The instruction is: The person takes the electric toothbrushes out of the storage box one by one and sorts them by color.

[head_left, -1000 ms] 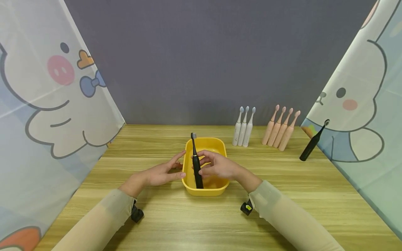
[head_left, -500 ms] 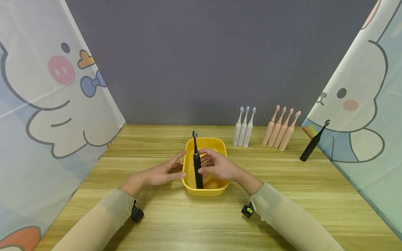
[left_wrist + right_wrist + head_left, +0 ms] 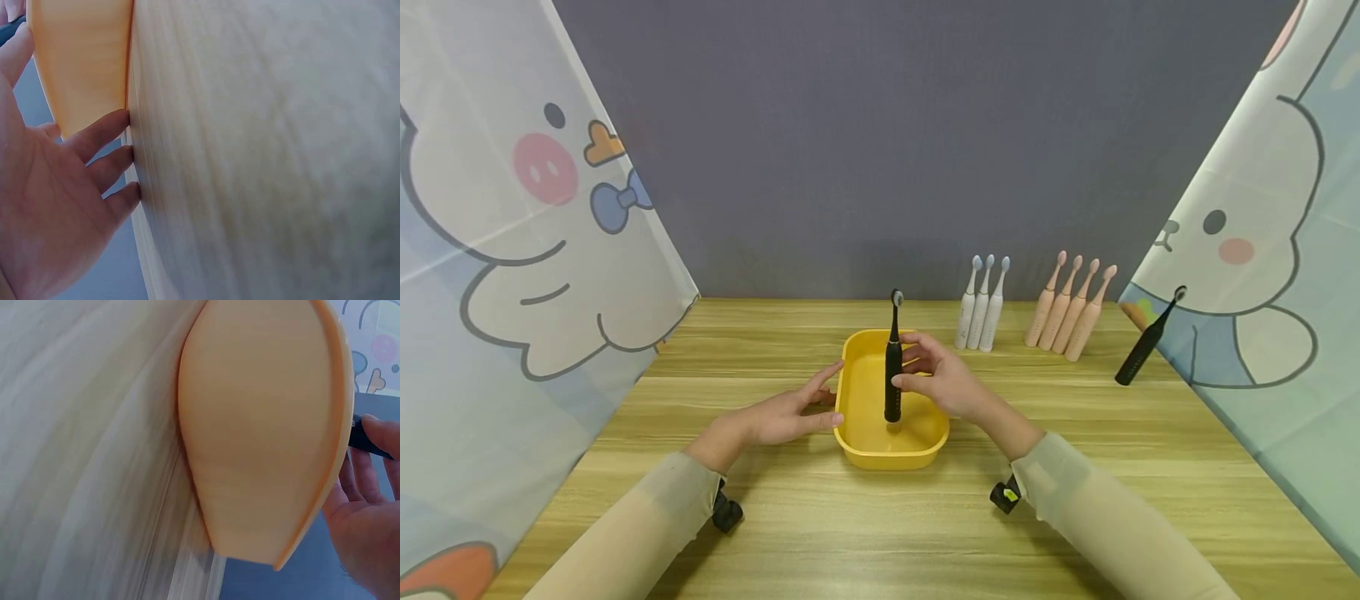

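Observation:
In the head view a black electric toothbrush (image 3: 892,379) stands nearly upright over the yellow bin (image 3: 891,459), brush head up. My right hand (image 3: 953,385) pinches its handle between thumb and fingers. The handle's lower end shows inside the bin's outline; it appears lifted off the bin floor. My left hand (image 3: 781,417) lies at the bin's left side, its thumb and index finger extended against the rim. In the left wrist view the left hand (image 3: 56,194) has its fingers spread beside the bin wall. The right wrist view shows the toothbrush (image 3: 361,435) partly hidden by the bin.
Right of the bin, three white electric toothbrushes (image 3: 981,321) stand in a row. Beyond them is a row of several pink ones (image 3: 1067,323). Another black toothbrush (image 3: 1141,353) stands farther right. A grey panel (image 3: 887,150) closes off the back of the wooden table (image 3: 865,533).
My right hand has raised the black toothbrush and moved it right and away from me, turning it more upright. The left hand and the bin stay put.

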`<state>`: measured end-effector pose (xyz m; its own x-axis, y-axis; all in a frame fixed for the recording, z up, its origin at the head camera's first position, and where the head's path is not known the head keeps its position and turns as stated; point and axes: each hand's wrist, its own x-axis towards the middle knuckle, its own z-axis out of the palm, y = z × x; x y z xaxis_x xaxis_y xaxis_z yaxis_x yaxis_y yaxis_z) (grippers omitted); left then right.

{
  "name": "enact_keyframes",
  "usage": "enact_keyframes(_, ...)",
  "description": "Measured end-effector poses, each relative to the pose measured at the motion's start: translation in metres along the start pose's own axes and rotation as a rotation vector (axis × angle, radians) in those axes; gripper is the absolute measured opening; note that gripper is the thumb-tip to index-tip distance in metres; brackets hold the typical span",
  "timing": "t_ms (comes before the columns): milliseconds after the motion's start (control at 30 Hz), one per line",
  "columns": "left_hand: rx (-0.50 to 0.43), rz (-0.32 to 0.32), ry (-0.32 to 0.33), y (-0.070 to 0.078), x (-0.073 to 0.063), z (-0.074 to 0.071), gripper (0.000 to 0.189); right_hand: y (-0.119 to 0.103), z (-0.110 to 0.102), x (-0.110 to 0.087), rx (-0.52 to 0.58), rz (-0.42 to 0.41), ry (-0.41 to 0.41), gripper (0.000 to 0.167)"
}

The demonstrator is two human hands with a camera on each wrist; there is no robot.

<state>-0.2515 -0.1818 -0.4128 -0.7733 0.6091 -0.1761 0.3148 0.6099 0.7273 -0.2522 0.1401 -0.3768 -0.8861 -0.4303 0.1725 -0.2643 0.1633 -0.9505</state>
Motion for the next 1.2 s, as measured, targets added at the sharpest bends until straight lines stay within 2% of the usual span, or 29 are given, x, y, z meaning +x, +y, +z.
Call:
enact_keyframes(233,-0.004,-0.002,0.0,-0.002,-0.001,0.001,0.096,0.007,-0.012,0.002,-0.012,-0.046,0.067,0.059)
enact_keyframes(633,-0.008,0.011,-0.013,-0.003,0.0,0.0,0.096,-0.008,-0.039,-0.001,-0.058,-0.041,0.211,0.061)
enact_keyframes(967,-0.002,0.008,-0.014,-0.002,0.0,-0.002,0.096,-0.016,-0.078,-0.021,-0.079,-0.061,0.281,0.061)
enact_keyframes(1200,-0.009,0.011,-0.02,-0.002,0.001,-0.002,0.097,-0.01,-0.105,-0.046,-0.114,-0.034,0.328,0.061)
